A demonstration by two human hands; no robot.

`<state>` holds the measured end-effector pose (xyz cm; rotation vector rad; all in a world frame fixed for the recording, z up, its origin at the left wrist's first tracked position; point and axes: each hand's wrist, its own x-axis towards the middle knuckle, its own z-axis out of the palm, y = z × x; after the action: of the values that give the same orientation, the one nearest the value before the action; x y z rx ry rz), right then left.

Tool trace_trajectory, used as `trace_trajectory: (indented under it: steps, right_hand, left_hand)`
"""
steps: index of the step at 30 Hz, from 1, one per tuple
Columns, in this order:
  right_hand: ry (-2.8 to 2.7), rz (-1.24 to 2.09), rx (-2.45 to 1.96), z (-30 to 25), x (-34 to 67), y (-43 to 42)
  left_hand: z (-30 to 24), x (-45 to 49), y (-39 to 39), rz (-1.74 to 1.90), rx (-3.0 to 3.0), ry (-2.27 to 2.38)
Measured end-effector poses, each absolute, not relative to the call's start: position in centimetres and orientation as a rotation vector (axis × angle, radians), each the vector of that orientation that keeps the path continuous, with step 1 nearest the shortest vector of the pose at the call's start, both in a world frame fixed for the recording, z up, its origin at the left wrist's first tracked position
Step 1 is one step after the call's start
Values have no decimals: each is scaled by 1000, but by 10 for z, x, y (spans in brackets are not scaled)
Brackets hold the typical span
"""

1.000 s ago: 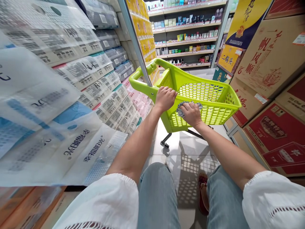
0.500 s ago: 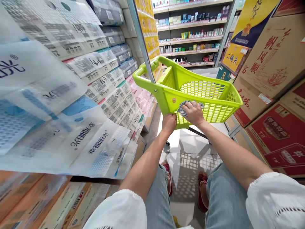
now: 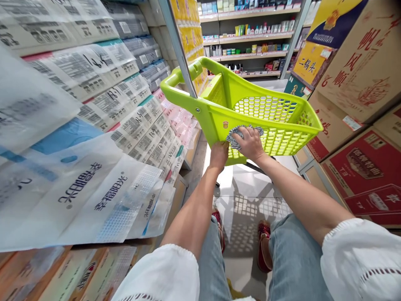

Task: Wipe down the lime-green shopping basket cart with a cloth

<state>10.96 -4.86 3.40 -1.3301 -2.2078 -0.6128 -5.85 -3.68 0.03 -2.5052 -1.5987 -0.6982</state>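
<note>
A bright green plastic shopping cart [image 3: 216,115] stands in front of me, its basket walls pierced with rows of holes. My right hand [image 3: 250,142] presses a grey-and-white striped cloth [image 3: 233,136] against the basket's near side wall, fingers curled over the cloth. Just left of it, my left hand [image 3: 219,154] is closed around the cart's lower edge below the handle end. A small sticker [image 3: 225,124] shows on the green wall above the cloth. The cart's inside looks bare where I can see it.
Stacked plastic-wrapped paper packs [image 3: 125,121] rise close on the left, beside a slanting metal post [image 3: 180,50]. Cardboard cartons [image 3: 360,71] line the right. Shelves of bottles and boxes [image 3: 253,33] stand behind the cart. Tiled floor [image 3: 232,188] runs between my feet.
My view has shifted slightly, so the cart's handle appears further left and higher. The right hand stays on the cloth at nearly the same part of the wall; the left hand keeps its hold.
</note>
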Motion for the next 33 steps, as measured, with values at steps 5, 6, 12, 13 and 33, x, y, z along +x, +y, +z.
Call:
trace_trajectory:
  steps: [5, 6, 12, 13, 33]
  right_hand:
    - [-2420, -597, -1286, -14, 113, -53]
    - [-2472, -599, -1261, -24, 114, -55]
    - [-2597, -590, -1212, -50, 117, -59]
    - [-2594, -590, -1213, -47, 116, -58]
    - [-2477, -543, -1295, -39, 114, -54]
  left_hand:
    - [1, -63, -35, -680, -2517, -1543]
    - [2, -63, -36, -670, -2513, -1533]
    - [6, -59, -42, -573, -2468, -1541]
    - [5, -57, -41, -560, -2463, -1545]
    - [8, -53, -30, -621, -2577, -1579]
